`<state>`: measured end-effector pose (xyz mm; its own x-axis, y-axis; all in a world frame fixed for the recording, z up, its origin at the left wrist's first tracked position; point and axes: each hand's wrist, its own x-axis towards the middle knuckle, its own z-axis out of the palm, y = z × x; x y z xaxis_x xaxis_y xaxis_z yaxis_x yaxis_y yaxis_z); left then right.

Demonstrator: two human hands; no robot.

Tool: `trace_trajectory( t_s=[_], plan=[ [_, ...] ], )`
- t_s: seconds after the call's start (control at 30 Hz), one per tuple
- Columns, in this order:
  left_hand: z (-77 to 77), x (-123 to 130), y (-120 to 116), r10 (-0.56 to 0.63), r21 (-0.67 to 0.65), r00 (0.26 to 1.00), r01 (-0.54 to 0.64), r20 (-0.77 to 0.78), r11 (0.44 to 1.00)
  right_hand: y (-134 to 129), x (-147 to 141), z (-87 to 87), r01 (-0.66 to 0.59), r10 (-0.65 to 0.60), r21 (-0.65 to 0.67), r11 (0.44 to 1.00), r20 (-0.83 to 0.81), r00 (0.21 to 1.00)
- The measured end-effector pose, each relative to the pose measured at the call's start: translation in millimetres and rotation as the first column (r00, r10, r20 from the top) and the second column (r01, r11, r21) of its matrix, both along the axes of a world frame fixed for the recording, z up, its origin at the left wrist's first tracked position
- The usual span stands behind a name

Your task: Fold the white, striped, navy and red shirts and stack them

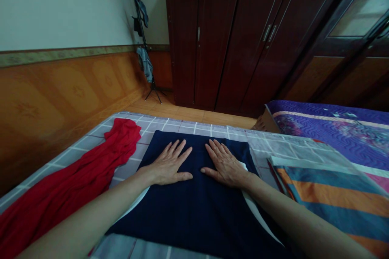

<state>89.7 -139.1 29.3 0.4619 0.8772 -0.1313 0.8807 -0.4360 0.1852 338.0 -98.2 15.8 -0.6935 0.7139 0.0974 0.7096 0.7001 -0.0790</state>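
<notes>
A dark navy garment (194, 210) with white curved trim along both sides lies spread out in front of me. My left hand (170, 164) rests flat on its left half, fingers stretched and thumb pointing inward. On the right half lies my right hand (226, 164), palm down with the fingers extended. Neither hand grips the cloth; a gap of navy fabric shows between the two thumbs. The near edge of the garment is partly hidden on the right by my forearm.
Beneath is a grey checked bed cover (127, 170). Crumpled red cloth (75, 178) lies at left, folded striped fabric (340, 194) at right. Beyond stand a dark wooden wardrobe (231, 40) and a coat rack (141, 28). A purple quilted cover (322, 121) is at far right.
</notes>
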Motion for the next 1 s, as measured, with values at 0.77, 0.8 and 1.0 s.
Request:
trace_trajectory(
  t_s=[0.77,0.8,1.0],
  plan=[
    [-9.2,-2.5,-94.1,0.447,0.212,0.894,-0.436,-0.004,0.875,-0.1,-1.0,0.4,-0.121,0.125,0.050,0.991,-0.077,0.989],
    [-7.4,0.7,-94.3,0.445,0.215,0.895,-0.433,-0.008,0.875,-0.2,-0.9,0.5,-0.123,0.126,0.049,0.991,-0.080,0.989],
    [10.2,30.6,-73.7,0.311,0.302,0.950,-0.292,-0.018,0.908,0.0,-0.9,0.3,-0.120,0.124,0.049,0.992,-0.089,0.988]
  ],
)
